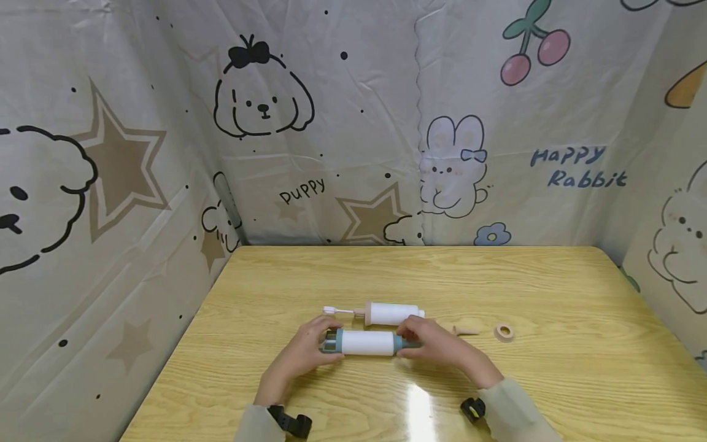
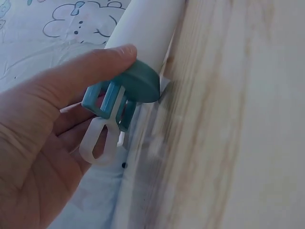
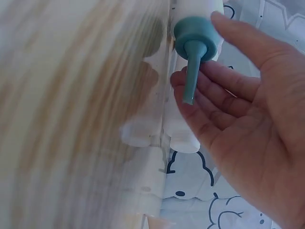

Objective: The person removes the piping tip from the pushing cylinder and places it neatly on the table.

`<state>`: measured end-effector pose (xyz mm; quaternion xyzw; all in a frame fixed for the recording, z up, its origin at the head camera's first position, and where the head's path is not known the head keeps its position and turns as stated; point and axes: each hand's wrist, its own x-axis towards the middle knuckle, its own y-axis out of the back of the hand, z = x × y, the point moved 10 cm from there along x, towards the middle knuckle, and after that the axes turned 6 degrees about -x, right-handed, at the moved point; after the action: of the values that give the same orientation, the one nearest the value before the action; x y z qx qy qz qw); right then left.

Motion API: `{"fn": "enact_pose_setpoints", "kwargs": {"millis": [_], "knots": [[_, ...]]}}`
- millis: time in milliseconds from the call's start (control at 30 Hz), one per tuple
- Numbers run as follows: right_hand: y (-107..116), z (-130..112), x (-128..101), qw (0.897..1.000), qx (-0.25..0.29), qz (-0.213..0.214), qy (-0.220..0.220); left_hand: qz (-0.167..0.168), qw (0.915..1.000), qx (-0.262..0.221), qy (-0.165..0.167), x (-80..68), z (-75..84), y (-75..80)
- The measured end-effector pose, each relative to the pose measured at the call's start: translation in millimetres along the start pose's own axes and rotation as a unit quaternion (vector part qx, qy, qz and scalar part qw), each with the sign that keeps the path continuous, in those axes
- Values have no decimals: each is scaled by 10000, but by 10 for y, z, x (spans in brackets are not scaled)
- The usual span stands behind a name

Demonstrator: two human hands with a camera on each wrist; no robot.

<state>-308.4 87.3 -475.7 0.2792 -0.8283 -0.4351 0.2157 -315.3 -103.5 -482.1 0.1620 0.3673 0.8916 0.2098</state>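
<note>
A white tube with teal ends (image 1: 367, 342) lies across the wooden table (image 1: 552, 393) in the head view, held at both ends. My left hand (image 1: 323, 341) grips its teal finger-grip end (image 2: 136, 86), thumb (image 2: 95, 67) on top, with a white plunger loop (image 2: 97, 140) sticking out beside my palm. My right hand (image 1: 413, 336) holds the other end, thumb on the teal cap (image 3: 196, 36) and fingers (image 3: 214, 107) under its narrow teal nozzle (image 3: 190, 78).
Just behind lies a second white tube with beige ends (image 1: 393, 313) and a white plunger (image 1: 338, 311). To the right lie a loose beige nozzle (image 1: 466, 330) and a small beige ring (image 1: 504, 332). Printed cloth walls (image 1: 353, 135) enclose the table on three sides.
</note>
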Motion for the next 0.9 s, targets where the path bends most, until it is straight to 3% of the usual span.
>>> {"fn": "enact_pose_setpoints", "kwargs": {"millis": [233,567,900], "knots": [[-43,-21,20,9998,-105,-81,146,-86,9995,-297,105,-21,-50,-10],[-66,23,21,9998,-48,-187,-23,-115,9981,-602,97,-21,-91,-33],[78,-4,-39,9992,2,395,62,180,9972,-717,-60,-39,18,56]]}}
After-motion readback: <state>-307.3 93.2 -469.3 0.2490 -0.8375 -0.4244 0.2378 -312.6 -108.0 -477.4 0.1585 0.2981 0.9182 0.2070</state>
